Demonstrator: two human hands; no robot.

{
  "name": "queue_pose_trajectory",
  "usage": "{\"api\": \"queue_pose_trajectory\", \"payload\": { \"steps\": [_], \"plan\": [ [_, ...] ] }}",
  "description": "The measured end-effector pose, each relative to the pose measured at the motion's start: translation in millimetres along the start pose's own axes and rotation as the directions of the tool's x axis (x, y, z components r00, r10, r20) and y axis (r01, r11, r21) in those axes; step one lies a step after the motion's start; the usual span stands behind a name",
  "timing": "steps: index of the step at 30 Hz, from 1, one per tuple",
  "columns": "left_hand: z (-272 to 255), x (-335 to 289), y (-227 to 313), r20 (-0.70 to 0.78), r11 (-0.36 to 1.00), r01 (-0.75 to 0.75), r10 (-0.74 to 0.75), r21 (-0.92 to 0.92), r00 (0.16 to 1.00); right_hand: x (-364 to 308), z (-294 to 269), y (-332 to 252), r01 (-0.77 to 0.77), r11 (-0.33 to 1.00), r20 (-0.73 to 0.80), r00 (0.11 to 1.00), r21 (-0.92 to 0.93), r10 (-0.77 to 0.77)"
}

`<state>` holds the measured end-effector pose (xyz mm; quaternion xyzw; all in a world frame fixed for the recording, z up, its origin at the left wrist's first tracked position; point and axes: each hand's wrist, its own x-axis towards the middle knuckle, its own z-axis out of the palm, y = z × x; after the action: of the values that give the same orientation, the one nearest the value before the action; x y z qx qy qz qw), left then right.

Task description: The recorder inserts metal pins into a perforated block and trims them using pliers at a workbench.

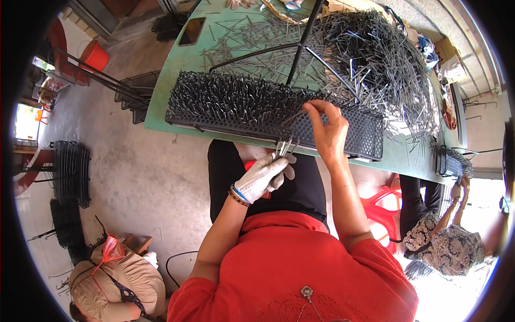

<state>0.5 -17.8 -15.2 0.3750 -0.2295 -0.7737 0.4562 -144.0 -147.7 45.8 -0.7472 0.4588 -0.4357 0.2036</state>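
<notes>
A long black perforated metal rack point(365, 134) lies along the near edge of the green table point(173, 60). Thin hooked metal pins point(222, 102) stand packed in its holes on the left and middle; bare holes show at its right end. My right hand point(330, 131), without a glove, pinches one thin metal pin point(292, 116) between thumb and fingers over the rack's middle. Just below the rack's front edge, my left hand point(262, 176), in a whitish glove, is closed around a small bunch of metal pins point(282, 148), their ends sticking up.
Loose pins form a large heap point(375, 59) behind the rack. Black rods point(304, 40) rise from the rack. A dark flat rectangle point(192, 31) lies at the far left. Black racks point(71, 172) stand on the left floor. Other people point(120, 276) sit lower left and right, by a red stool point(382, 208).
</notes>
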Motion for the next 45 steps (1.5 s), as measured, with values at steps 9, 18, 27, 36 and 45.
{"api": "queue_pose_trajectory", "payload": {
  "steps": [9,18,27,36,45],
  "plan": [
    [1,-2,4,-0.130,0.998,-0.013,0.004,-0.065,0.991,-6,-5,-12,0.032,0.994,-0.030,0.999,0.105,-0.029],
    [2,-4,3,-0.099,0.998,0.003,-0.010,-0.067,0.995,-3,9,-3,0.090,0.996,-0.026,0.996,0.027,-0.090],
    [2,-3,2,-0.094,0.996,0.002,-0.011,-0.094,0.995,1,5,-4,0.259,0.965,-0.028,0.965,-0.027,-0.260],
    [2,-3,2,-0.109,0.997,0.006,-0.014,-0.077,0.994,5,11,5,0.411,0.912,0.146,0.902,0.000,-0.407],
    [4,-3,2,-0.126,0.997,0.010,-0.020,-0.077,0.992,3,21,0,0.428,0.904,0.096,0.900,-0.011,-0.425]
  ]
}}
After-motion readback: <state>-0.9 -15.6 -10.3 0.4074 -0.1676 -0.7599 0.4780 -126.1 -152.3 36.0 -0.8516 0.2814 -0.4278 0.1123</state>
